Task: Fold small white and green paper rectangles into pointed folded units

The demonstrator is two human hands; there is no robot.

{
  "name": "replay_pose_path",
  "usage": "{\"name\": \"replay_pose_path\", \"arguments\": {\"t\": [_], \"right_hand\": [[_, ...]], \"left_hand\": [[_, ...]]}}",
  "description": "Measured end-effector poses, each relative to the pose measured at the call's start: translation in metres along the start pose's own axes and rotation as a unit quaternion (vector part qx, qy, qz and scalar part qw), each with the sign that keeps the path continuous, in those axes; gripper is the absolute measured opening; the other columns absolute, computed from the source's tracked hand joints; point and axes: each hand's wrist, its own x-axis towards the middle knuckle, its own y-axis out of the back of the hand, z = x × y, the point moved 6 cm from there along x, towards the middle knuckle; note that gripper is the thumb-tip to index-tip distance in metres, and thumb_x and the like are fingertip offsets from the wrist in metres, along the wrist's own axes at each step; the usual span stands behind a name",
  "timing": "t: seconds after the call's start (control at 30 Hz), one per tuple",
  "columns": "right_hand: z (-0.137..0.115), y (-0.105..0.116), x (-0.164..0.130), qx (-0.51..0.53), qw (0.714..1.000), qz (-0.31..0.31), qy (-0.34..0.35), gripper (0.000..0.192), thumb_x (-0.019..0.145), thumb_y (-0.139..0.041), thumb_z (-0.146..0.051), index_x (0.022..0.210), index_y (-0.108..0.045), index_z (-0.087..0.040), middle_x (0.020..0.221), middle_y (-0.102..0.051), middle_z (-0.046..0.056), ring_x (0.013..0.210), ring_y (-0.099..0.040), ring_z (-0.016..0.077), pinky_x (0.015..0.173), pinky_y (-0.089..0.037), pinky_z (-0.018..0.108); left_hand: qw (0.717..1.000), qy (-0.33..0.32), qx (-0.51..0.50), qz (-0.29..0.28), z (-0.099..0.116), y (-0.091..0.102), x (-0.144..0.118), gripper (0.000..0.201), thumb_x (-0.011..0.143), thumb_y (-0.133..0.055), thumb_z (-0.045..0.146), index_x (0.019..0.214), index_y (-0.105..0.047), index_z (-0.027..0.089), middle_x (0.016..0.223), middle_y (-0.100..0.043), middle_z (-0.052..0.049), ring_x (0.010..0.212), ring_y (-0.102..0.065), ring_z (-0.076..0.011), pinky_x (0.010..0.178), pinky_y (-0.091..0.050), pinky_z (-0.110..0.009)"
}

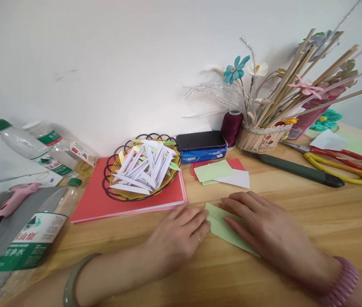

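A light green sheet of paper [225,228] lies on the wooden table in front of me. Its left end is at the fingers of my left hand [182,232], which are bent and pressed together there. My right hand [261,226] rests over the sheet's right part, fingers stretched out and lying flat, hiding some of the paper. Beyond the hands, more green paper slips [213,171] and a white slip [236,178] lie on red paper [237,163]. To the left, a woven basket [106,185] holds many folded paper strips [145,166], mostly white.
The basket stands on a stack of red paper [91,198]. Plastic bottles [36,230] and a pink glue gun [16,198] are at left. A phone [200,140] lies on a blue packet [203,154]. A dark green-handled tool [299,168], scissors [337,166] and a stick-filled pot [258,138] occupy the right.
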Motion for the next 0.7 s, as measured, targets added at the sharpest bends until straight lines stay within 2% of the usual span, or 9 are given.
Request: {"name": "replay_pose_path", "arguments": {"t": [0.07,0.17,0.23,0.37,0.5,0.7], "right_hand": [[0.007,-0.008,-0.001,0.031,0.997,-0.046,-0.046,0.018,0.091,-0.043,-0.023,0.095,-0.060,-0.018,0.088,-0.061,0.007,0.079,-0.058,0.0197,0.066,-0.046,0.033],[0.009,-0.018,-0.003,0.069,0.985,-0.116,-0.105,0.016,0.086,-0.049,-0.021,0.071,-0.056,-0.020,0.070,-0.058,0.001,0.061,-0.055,0.0147,0.054,-0.041,0.027],[0.007,-0.019,-0.004,0.082,0.979,-0.134,-0.127,0.019,0.085,-0.051,-0.024,0.066,-0.053,-0.020,0.064,-0.056,-0.001,0.055,-0.052,0.0134,0.050,-0.037,0.026],[0.007,-0.018,-0.001,0.088,0.980,-0.103,-0.144,0.018,0.088,-0.048,-0.031,0.075,-0.054,-0.020,0.071,-0.057,0.000,0.056,-0.052,0.0140,0.051,-0.039,0.027],[0.009,-0.023,-0.001,0.045,0.987,-0.074,-0.134,0.012,0.088,-0.048,-0.026,0.080,-0.053,-0.019,0.078,-0.056,0.002,0.061,-0.054,0.0161,0.055,-0.042,0.030],[-0.004,-0.020,-0.001,0.009,0.998,-0.030,-0.047,0.015,0.091,-0.043,-0.022,0.085,-0.056,-0.018,0.078,-0.055,0.003,0.068,-0.057,0.0182,0.057,-0.046,0.031]], "left_hand": [[1.000,0.010,0.015,-0.001,-0.003,0.002,0.001,0.030,0.095,-0.033,0.013,0.103,-0.062,0.010,0.113,-0.062,-0.009,0.104,-0.053,-0.0223,0.092,-0.043,-0.039],[1.000,0.007,0.027,-0.008,-0.004,0.002,0.002,0.028,0.093,-0.037,0.011,0.104,-0.062,0.008,0.103,-0.064,-0.008,0.095,-0.055,-0.0212,0.090,-0.043,-0.038],[1.000,-0.007,0.022,-0.003,-0.002,0.002,0.001,0.029,0.093,-0.035,0.010,0.105,-0.062,0.008,0.105,-0.064,-0.007,0.098,-0.055,-0.0212,0.093,-0.042,-0.039],[0.999,-0.037,0.015,0.005,0.001,-0.002,-0.001,0.032,0.093,-0.033,0.009,0.105,-0.063,0.009,0.114,-0.062,-0.006,0.106,-0.052,-0.0215,0.098,-0.037,-0.041],[0.998,-0.060,0.020,0.001,0.005,-0.005,-0.003,0.031,0.093,-0.034,0.010,0.110,-0.060,0.008,0.116,-0.061,-0.008,0.107,-0.052,-0.0208,0.098,-0.038,-0.043],[0.994,-0.096,0.044,0.000,0.008,-0.003,-0.001,0.029,0.092,-0.038,0.010,0.109,-0.061,0.004,0.116,-0.062,-0.011,0.111,-0.051,-0.0220,0.099,-0.038,-0.041]]}}
